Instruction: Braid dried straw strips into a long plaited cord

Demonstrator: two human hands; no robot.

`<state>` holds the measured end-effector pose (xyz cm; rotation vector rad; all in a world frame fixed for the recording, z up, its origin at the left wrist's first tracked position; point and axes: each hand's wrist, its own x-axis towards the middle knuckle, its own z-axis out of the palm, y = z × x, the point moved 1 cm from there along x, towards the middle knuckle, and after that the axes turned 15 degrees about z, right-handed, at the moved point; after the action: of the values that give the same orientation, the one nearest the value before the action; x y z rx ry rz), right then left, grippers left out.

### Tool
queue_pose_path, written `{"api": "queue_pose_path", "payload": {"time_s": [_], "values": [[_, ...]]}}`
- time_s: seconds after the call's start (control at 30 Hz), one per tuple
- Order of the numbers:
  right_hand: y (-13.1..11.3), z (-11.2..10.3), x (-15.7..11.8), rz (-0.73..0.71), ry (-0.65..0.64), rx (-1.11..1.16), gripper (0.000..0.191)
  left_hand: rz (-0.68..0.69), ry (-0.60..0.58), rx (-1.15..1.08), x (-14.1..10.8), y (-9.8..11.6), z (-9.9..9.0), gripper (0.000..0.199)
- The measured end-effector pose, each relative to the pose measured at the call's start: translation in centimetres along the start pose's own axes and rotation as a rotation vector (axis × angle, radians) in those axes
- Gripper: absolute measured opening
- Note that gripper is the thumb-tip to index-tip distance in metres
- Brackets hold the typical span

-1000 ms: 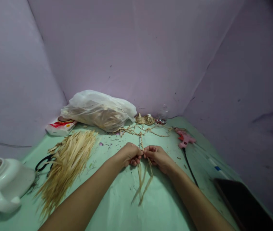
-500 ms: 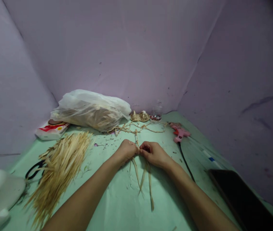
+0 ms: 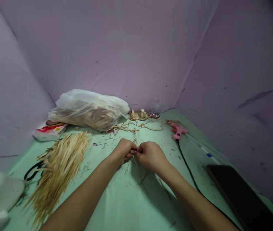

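- Green tabletop (image 3: 127, 208) under everything, dark specks scattered on it
- Near right: dark flat slab (image 3: 242, 199), looks like phone or tablet, partly out of frame
- Near left: white glossy vessel (image 3: 0, 192), cut off by frame edge
- Left side: bundle of dry straw strips (image 3: 60, 166), fanned toward the near edge; black loop handle (image 3: 31, 166) sticks out beside it, rest hidden
- Thin loose strands (image 3: 136, 163) trail toward near edge from under the hands
- Left hand (image 3: 125, 150) and right hand (image 3: 152, 156) together mid-table, fingertips meeting, both clamped on near end of fibre braid (image 3: 136, 139); exact strand in right fingers hidden
- Braid runs straight away from the hands, table centre
- Right: pink glue gun (image 3: 180, 130), black cord (image 3: 187, 165) running nearward past right forearm
- Far left: white-red packet (image 3: 49, 132)
- Behind braid: tangled cords (image 3: 127, 126)
- Back: translucent plastic bag (image 3: 90, 109), filled; woven piece (image 3: 136, 115); clear container (image 3: 154, 115) with small beads, just beside it
- Farthest: lilac wall (image 3: 136, 48), marked
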<state>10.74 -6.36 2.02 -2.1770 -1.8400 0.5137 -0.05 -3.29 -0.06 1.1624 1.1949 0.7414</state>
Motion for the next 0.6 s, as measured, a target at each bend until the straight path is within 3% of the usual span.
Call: {"api": "queue_pose_path", "payload": {"time_s": [0.13, 0.2, 0.3, 0.37, 0.5, 0.6], "values": [[-0.1, 0.5, -0.2, -0.060, -0.010, -0.024, 0.016, 0.067, -0.018, 0.064, 0.0, -0.2, -0.4, 0.010], [0.1, 0.1, -0.3, -0.128, -0.094, -0.013, 0.015, 0.089, -0.030, 0.110, 0.0, -0.2, -0.4, 0.008], [0.9, -1.7, -0.4, -0.173, -0.445, 0.020, 0.010, 0.092, -0.057, 0.134, -0.2, 0.0, -0.5, 0.009], [1.9, -3.5, -0.3, -0.064, -0.702, 0.095, 0.012, 0.094, -0.077, 0.125, -0.2, 0.1, -0.6, 0.009], [3.9, -6.6, 0.6, 0.074, -0.678, 0.244, 0.020, 0.106, -0.113, 0.126, 0.0, 0.0, -0.8, 0.008], [4.2, -6.2, 1.7, 0.211, -0.512, 0.434, 0.015, 0.111, -0.130, 0.130, 0.1, -0.2, -0.9, 0.010]]}}
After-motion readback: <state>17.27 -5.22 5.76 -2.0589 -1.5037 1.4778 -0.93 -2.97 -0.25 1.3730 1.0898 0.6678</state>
